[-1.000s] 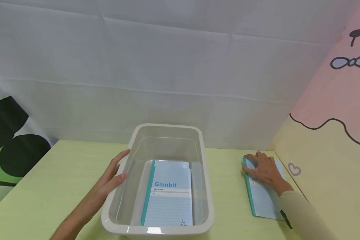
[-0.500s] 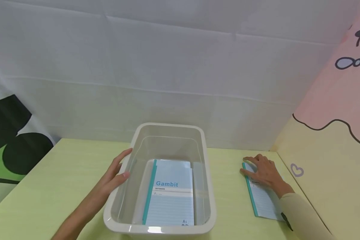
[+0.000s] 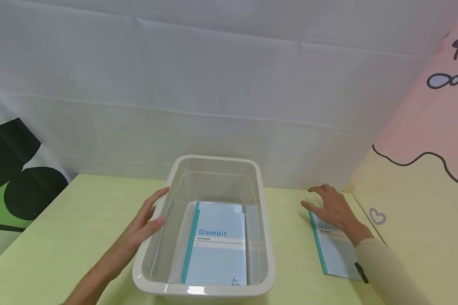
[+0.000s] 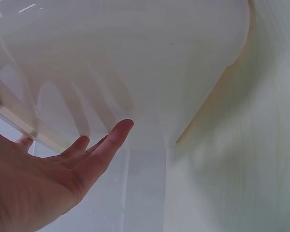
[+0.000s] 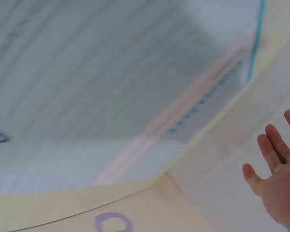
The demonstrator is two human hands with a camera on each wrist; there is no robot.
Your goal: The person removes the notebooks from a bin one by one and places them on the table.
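A pale grey plastic tub (image 3: 266, 237) stands on the table before me. Inside it lies a light blue Gambit notebook (image 3: 222, 254) with a teal spine; an offset edge shows beneath it. My left hand (image 3: 139, 231) rests against the tub's left side, thumb at the rim. In the left wrist view its fairly straight fingers touch the outer wall. Over at the right, another Gambit notebook (image 3: 337, 254) lies flat on the table. My right hand (image 3: 333, 209) hovers above its far end, fingers spread and holding nothing; in the right wrist view the hand (image 5: 282, 186) is apart from the notebook.
The pale yellow-green table (image 3: 61, 237) ends at a white cloth backdrop (image 3: 213, 84). A pink and cream printed panel (image 3: 416, 199) stands along the right edge. Black and green cloth print (image 3: 23, 186) hangs on the left.
My right hand has come off the notebook, rising and shifting slightly away toward the backdrop, so more of the cover's lettering shows. The left hand and tub stay together.
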